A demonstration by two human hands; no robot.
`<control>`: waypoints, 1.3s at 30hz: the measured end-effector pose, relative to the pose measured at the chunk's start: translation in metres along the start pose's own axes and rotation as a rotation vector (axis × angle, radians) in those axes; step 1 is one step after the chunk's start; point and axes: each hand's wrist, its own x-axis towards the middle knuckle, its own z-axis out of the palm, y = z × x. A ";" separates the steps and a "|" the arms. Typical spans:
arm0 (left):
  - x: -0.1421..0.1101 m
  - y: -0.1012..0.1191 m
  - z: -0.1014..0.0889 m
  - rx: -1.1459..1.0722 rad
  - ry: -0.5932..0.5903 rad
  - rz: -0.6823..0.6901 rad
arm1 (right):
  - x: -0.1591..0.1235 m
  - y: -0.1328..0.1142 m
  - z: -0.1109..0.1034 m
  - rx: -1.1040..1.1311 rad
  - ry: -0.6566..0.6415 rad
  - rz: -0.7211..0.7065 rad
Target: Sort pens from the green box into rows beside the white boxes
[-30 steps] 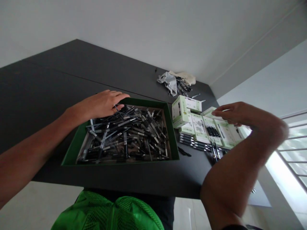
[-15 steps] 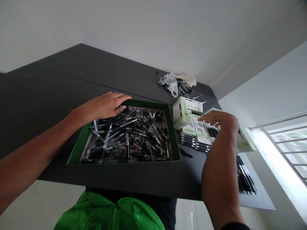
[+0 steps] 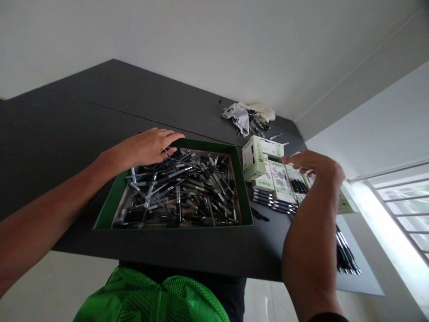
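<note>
My left hand (image 3: 152, 145) lies over the back left rim of the green box (image 3: 247, 208), with its thumb inside and its fingers stretched along the edge. A jumble of black and clear pens (image 3: 191, 188) fills the box, and one slanted pen touches or nearly touches that thumb. To the right, my right hand (image 3: 310, 163) hovers over pale green and white pen cartons (image 3: 281, 181), its forefinger extended and the other fingers loosely bent. I see nothing in it. Beneath its wrist, an open carton shows black pens (image 3: 298, 185).
Neat rows of pens (image 3: 281, 205) lie before the cartons, and another row (image 3: 346, 252) is at the table's right edge. Grey and cream cloths (image 3: 237, 117) lie at the back beside loose pens (image 3: 258, 123). A wall borders the dark table (image 3: 110, 103).
My right hand has shifted a little to the right over the cartons, uncovering more of the open carton's pens. My left hand and the green box have stayed put.
</note>
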 end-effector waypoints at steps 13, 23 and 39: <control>-0.001 -0.001 0.002 -0.026 -0.002 -0.017 | -0.126 -0.051 -0.044 0.200 0.028 -0.622; -0.002 0.001 0.000 -0.039 -0.002 -0.009 | -0.138 -0.126 -0.001 0.167 -0.211 -0.948; -0.004 0.002 -0.002 -0.118 0.032 0.014 | -0.113 -0.134 0.008 -0.020 -0.096 -0.777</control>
